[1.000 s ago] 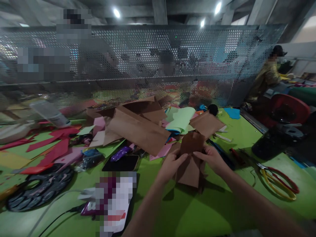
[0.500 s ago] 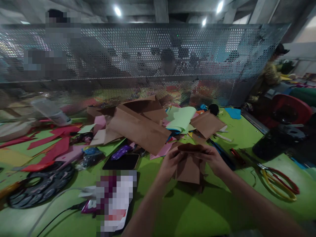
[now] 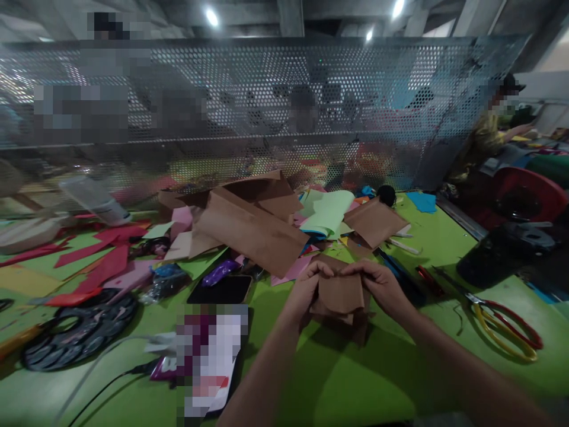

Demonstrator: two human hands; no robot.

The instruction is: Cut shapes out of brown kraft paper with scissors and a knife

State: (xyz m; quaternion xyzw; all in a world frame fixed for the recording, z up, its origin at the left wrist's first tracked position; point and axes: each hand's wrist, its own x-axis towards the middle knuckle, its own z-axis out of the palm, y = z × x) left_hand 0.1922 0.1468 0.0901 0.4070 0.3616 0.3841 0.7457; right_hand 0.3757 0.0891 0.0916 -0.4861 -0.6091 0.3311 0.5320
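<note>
Between both hands is a small folded piece of brown paper (image 3: pixel 341 295), held just above the green tabletop (image 3: pixel 355 385). My left hand (image 3: pixel 311 284) grips its upper left edge, thumb and fingers bent against the paper. On the upper right edge, my right hand (image 3: pixel 377 280) pinches the paper the same way. A rounded flap lies folded down over the front, and more brown layers show beneath it. Large folded sheets of brown paper (image 3: pixel 253 228) lie beyond my left hand. A smaller brown paper piece (image 3: pixel 377 222) rests beyond my right.
Scissors (image 3: pixel 502 326) with red and yellow handles lie at right, near a dark container (image 3: pixel 489 261). At left are a paint palette (image 3: pixel 80 338), a dark phone (image 3: pixel 222 290), red paper scraps (image 3: pixel 98 267) and cables. A perforated metal screen (image 3: pixel 267 107) stands behind the table.
The brown paper's top flap, earlier standing up between my fingers, now lies folded down over the front. My fingers have moved onto its upper fold. The view has shifted slightly.
</note>
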